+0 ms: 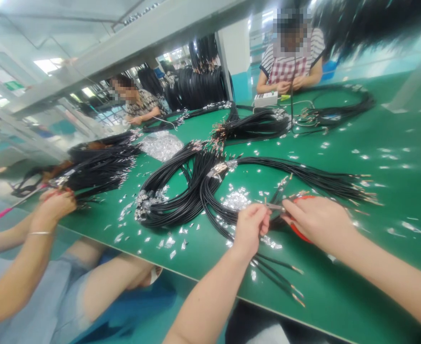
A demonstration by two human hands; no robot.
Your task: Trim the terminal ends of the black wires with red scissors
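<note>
My right hand [312, 217] is closed round the red handles of a pair of scissors [301, 232], whose metal blades point left. My left hand [251, 224] pinches the end of a black cable right beside the blade tips; most of that cable is hidden by my fingers. Around my hands curves a bundle of black cables [285, 166] with stripped, copper-coloured ends at the right. Several loose cable ends [282, 277] stick out below my left wrist. Small silver foil scraps [237, 198] lie just behind my left hand.
More coiled black cables [174, 210] lie on the green table [382, 143]. A clear bag [162, 145] of foil pieces sits farther back. One co-worker's hands [56, 205] work at the left; two other people sit across. A metal post [409, 86] stands at right.
</note>
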